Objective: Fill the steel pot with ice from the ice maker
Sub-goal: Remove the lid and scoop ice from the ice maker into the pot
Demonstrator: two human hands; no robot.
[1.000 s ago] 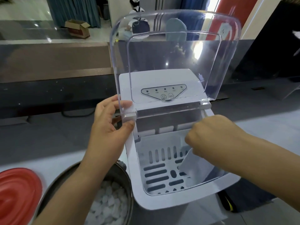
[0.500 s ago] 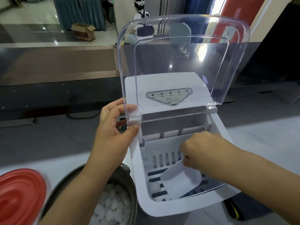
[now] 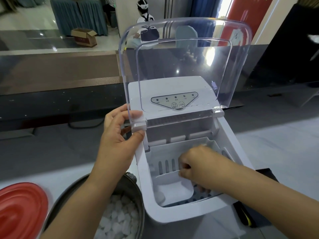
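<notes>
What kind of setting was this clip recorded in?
Probably a large indoor hall, not a home kitchen: the ice maker stands on a long counter, and beyond it are a glossy floor, cloth-draped tables and an open cardboard box.

**Count on the tabletop**

One ice maker [image 3: 172, 216], one clear lid [image 3: 186, 66], one slotted basket [image 3: 155, 157], one white scoop [image 3: 174, 188]. One steel pot [image 3: 140, 204] of ice pieces [image 3: 119, 219], too many to count. One red lid [image 3: 19, 211] at the left edge. Two hands: left hand [image 3: 119, 135], right hand [image 3: 198, 163].
</notes>
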